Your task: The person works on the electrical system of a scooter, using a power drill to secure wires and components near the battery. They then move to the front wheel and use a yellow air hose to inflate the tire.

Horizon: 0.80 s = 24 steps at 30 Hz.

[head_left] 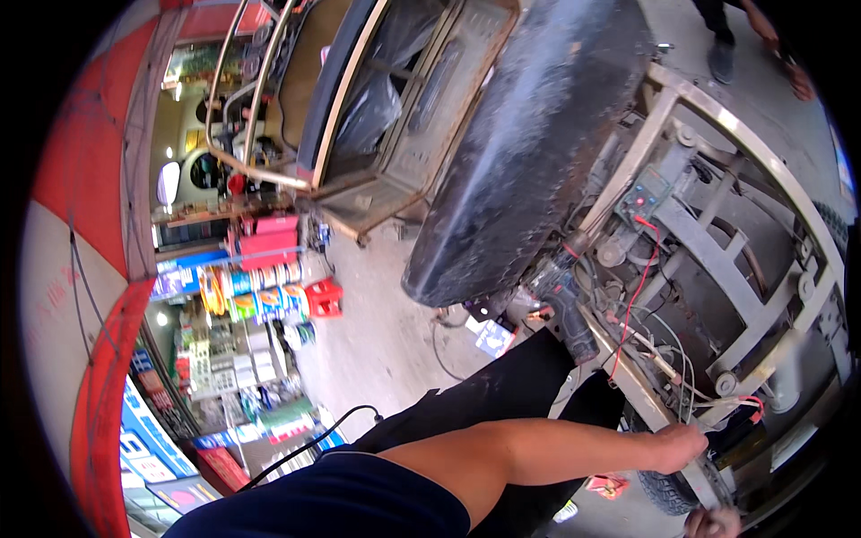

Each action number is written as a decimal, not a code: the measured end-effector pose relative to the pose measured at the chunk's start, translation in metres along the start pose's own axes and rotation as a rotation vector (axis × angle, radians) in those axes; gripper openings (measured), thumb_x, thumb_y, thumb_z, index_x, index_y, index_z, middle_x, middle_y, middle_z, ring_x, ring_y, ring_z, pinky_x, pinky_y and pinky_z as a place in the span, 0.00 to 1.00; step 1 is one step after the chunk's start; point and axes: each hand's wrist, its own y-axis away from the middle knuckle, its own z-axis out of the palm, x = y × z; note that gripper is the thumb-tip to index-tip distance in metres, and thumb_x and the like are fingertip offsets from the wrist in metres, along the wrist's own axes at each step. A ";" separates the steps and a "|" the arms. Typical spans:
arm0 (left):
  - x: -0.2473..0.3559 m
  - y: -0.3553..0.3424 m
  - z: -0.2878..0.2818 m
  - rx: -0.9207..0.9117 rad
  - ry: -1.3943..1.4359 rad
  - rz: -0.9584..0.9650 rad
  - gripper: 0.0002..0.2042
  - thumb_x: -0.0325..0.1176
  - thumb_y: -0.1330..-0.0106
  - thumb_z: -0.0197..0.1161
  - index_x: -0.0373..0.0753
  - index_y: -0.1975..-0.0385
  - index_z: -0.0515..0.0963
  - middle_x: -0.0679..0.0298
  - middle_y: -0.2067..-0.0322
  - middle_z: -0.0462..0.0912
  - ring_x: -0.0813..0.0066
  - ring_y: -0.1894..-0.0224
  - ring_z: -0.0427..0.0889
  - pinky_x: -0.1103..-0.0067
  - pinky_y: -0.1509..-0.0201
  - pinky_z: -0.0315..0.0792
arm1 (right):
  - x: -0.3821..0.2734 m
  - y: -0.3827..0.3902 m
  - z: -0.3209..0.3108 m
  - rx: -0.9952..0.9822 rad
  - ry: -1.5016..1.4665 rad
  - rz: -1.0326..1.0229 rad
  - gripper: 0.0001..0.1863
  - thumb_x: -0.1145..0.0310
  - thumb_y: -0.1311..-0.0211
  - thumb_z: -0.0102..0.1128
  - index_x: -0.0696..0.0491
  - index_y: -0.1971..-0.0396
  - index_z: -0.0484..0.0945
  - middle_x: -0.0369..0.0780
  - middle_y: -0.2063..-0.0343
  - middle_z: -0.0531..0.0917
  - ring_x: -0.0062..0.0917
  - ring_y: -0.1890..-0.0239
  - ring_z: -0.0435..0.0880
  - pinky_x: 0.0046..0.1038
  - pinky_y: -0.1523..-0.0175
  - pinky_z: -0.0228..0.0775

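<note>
My left arm reaches across from the lower left in a dark blue sleeve. My left hand (680,448) is closed at the lower rail of a grey metal vehicle frame (639,384), next to several wires; what its fingers hold is hidden. Lower down, near the picture's edge, my right hand (713,523) has its fingers curled together close to the same rail, and I cannot make out what is in them. A dark cordless power tool (569,314) rests on the frame. Farther up sits a green multimeter (646,193), its red test lead (642,291) running down towards the rail.
A big black dented body part (538,134) lies beside the frame. Behind it stands a rusty-edged open cab or box (395,117). Colourful containers (269,296) and a red jug (323,298) are at the left. A tyre (668,491) shows below; another person's foot (721,63) is at the upper right.
</note>
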 end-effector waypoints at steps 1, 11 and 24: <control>0.009 0.006 0.006 0.063 0.055 -0.034 0.04 0.24 0.53 0.59 0.31 0.77 0.76 0.45 0.73 0.80 0.49 0.64 0.82 0.63 0.59 0.75 | -0.011 -0.009 0.024 -0.107 0.080 0.019 0.07 0.73 0.49 0.56 0.63 0.75 0.75 0.31 0.85 0.60 0.18 0.84 0.56 0.23 0.75 0.50; -0.054 -0.009 0.018 -0.174 0.205 0.262 0.08 0.26 0.48 0.62 0.40 0.68 0.82 0.60 0.73 0.81 0.66 0.74 0.79 0.73 0.69 0.77 | 0.058 -0.037 0.274 -0.785 0.517 -0.639 0.04 0.76 0.51 0.52 0.56 0.73 0.73 0.43 0.76 0.74 0.34 0.71 0.76 0.35 0.67 0.65; 0.014 -0.073 0.009 -0.409 0.118 -0.163 0.07 0.24 0.43 0.62 0.27 0.67 0.78 0.60 0.77 0.81 0.77 0.77 0.79 0.78 0.71 0.74 | 0.124 0.018 -0.078 0.620 0.481 0.300 0.20 0.59 0.39 0.61 0.58 0.53 0.76 0.38 0.86 0.72 0.20 0.82 0.70 0.26 0.73 0.65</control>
